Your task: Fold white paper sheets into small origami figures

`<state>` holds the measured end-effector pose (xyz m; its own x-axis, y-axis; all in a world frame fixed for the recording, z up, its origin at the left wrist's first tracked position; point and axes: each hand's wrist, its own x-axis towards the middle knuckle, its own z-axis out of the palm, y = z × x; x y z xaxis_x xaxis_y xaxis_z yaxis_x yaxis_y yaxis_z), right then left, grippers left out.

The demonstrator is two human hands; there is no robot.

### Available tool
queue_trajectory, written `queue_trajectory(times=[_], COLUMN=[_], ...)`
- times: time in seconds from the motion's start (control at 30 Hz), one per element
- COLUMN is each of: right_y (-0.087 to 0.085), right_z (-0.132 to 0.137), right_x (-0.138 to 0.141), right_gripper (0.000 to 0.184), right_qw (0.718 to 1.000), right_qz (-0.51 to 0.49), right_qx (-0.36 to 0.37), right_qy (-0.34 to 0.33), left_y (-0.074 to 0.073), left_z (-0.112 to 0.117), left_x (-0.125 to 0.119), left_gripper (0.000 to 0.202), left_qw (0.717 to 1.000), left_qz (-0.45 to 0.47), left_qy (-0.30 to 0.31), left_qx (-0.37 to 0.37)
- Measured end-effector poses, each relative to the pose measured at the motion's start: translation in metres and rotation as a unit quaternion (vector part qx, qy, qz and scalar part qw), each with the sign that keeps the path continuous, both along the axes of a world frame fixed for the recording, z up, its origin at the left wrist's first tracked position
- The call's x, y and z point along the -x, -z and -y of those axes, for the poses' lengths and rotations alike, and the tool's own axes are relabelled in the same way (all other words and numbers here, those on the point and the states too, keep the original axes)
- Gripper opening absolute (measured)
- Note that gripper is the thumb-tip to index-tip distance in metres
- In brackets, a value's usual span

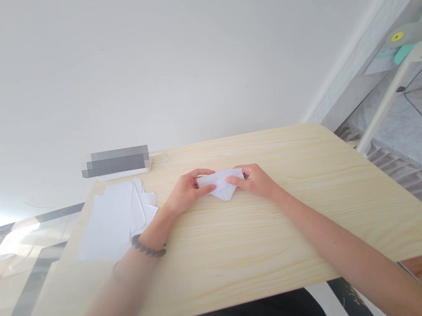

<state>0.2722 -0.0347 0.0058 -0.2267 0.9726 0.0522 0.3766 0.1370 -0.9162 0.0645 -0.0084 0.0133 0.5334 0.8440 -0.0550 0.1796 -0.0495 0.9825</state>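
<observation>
A small piece of folded white paper (223,181) is held between my two hands just over the middle of the table, its lower edge coming to a point toward me. My left hand (190,192) pinches its left end, thumb in front and fingers behind. On the opposite end, my right hand (256,180) grips it the same way, the thumb pressing on the front face. Part of the fingers behind the paper is hidden. Dark beads form a bracelet (148,247) on my left wrist.
Loose white sheets (114,216) lie overlapping on the left of the wooden table (243,259). Behind them stands a white-based object (125,173), its top blurred out, with a thin cable. A wall (196,64) rises at the back; a pale metal pole (383,106) stands off to the right.
</observation>
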Motion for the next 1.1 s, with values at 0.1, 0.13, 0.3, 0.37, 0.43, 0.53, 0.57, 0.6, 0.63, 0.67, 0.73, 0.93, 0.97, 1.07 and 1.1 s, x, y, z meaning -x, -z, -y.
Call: queue_trajectory(times=[0.1,0.13,0.3,0.37,0.43,0.53,0.57,0.6,0.63,0.67,0.73,0.93,0.97,1.07,1.1], right_y=[-0.004,-0.006,-0.012,-0.012,-0.012,-0.013,-0.014,-0.015,-0.016,-0.016,-0.017,-0.014,-0.013,-0.011,-0.010], right_z=[0.000,0.000,-0.002,-0.004,-0.006,-0.008,-0.009,-0.009,-0.009,-0.009,-0.008,-0.003,-0.002,0.000,0.000], right_x=[-0.002,-0.003,-0.010,-0.014,-0.017,-0.021,-0.021,-0.022,-0.022,-0.023,-0.023,-0.016,-0.014,-0.010,-0.008], right_gripper=[0.028,0.027,0.025,0.028,0.032,0.034,0.033,0.032,0.031,0.029,0.027,0.027,0.028,0.028,0.028], right_qw=[1.000,0.999,0.994,0.992,0.989,0.983,0.982,0.981,0.981,0.981,0.981,0.989,0.992,0.997,0.998], right_qz=[0.010,0.012,-0.013,-0.028,-0.035,-0.044,-0.048,-0.052,-0.055,-0.056,-0.054,-0.028,-0.021,-0.009,-0.005], right_qx=[0.002,0.010,0.059,0.075,0.092,0.107,0.107,0.106,0.102,0.099,0.096,0.088,0.077,0.048,0.039], right_qy=[-0.020,-0.030,-0.085,-0.095,-0.109,-0.142,-0.149,-0.154,-0.156,-0.157,-0.157,-0.119,-0.103,-0.062,-0.049], left_y=[0.002,0.002,0.001,0.001,0.001,0.001,0.000,0.000,0.000,0.000,-0.001,-0.002,-0.002,-0.002,-0.002], left_z=[-0.001,-0.001,-0.004,-0.005,-0.005,-0.006,-0.006,-0.006,-0.006,-0.006,-0.005,-0.004,-0.004,-0.002,-0.002], left_x=[-0.001,0.000,0.002,0.003,0.003,0.004,0.004,0.004,0.004,0.004,0.004,0.003,0.002,0.001,0.001], left_gripper=[0.041,0.040,0.040,0.041,0.041,0.036,0.034,0.033,0.033,0.032,0.032,0.041,0.042,0.044,0.043], left_qw=[0.999,0.999,0.999,0.998,0.998,0.997,0.998,0.998,0.998,0.998,0.998,0.997,0.997,0.997,0.996], left_qz=[-0.020,-0.019,-0.029,-0.039,-0.052,-0.054,-0.051,-0.048,-0.047,-0.047,-0.049,-0.050,-0.049,-0.051,-0.054], left_qy=[-0.028,-0.031,-0.030,-0.036,-0.041,-0.042,-0.041,-0.041,-0.041,-0.041,-0.044,-0.052,-0.053,-0.056,-0.054], left_qx=[-0.022,-0.023,-0.020,-0.023,-0.025,-0.025,-0.024,-0.022,-0.021,-0.020,-0.021,-0.014,-0.015,-0.028,-0.035])
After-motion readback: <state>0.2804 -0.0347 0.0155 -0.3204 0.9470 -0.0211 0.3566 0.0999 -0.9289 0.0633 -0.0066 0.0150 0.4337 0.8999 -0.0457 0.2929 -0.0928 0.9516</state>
